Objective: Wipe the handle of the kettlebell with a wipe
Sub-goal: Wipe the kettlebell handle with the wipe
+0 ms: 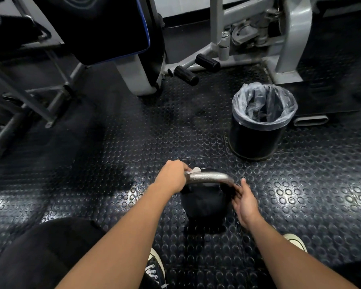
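Observation:
A black kettlebell (pixel 204 202) stands on the studded rubber floor right in front of me. Its silver handle (pixel 209 176) arches across the top. My left hand (pixel 172 176) is closed around the handle's left end with a white wipe (pixel 194 170) pressed under the fingers; a corner of the wipe sticks out. My right hand (pixel 245 202) rests against the handle's right leg and the bell's side, fingers loosely spread, holding nothing that I can see.
A black bin (pixel 256 140) lined with a clear bag stands to the right, beyond the kettlebell. Grey gym machine frames with black foot rollers (pixel 207 63) and a padded seat (pixel 104 28) fill the back. My shoes (pixel 155 268) are below.

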A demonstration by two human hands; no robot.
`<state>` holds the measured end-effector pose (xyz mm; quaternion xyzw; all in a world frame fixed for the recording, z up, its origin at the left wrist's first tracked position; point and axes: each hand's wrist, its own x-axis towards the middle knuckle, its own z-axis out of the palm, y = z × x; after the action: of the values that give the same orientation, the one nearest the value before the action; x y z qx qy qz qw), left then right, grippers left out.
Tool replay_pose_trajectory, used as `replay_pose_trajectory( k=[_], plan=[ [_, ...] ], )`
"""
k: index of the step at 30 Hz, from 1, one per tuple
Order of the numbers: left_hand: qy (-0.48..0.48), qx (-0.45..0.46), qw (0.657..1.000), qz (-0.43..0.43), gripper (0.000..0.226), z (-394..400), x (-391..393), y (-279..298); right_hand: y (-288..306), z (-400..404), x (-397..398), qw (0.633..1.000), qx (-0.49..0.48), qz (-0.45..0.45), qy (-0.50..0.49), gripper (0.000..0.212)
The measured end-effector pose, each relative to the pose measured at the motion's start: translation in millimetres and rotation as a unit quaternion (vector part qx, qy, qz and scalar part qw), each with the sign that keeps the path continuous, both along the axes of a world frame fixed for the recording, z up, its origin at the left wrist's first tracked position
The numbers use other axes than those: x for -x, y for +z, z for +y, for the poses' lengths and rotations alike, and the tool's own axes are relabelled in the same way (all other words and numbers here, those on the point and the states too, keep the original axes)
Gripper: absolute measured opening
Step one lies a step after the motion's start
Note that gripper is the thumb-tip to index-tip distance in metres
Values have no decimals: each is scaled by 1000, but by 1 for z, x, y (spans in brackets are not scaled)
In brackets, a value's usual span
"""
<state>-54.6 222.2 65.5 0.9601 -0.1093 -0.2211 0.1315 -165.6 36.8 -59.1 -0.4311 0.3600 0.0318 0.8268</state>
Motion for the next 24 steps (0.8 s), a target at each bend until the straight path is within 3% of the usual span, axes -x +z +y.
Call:
replay_pose_trajectory(
  k=[5,10,24],
  plan=[
    [48,15,998,-30,53,-5,14,2,5,2,-2,1000,-2,-6,-1,48],
    [100,15,993,-59,58,-3,31,-6,4,2,-1,1000,-5,0,1,58],
    [152,29,983,-95,57,-16,49,-14,8,2,-1,1000,-8,-6,0,61]
  ],
)
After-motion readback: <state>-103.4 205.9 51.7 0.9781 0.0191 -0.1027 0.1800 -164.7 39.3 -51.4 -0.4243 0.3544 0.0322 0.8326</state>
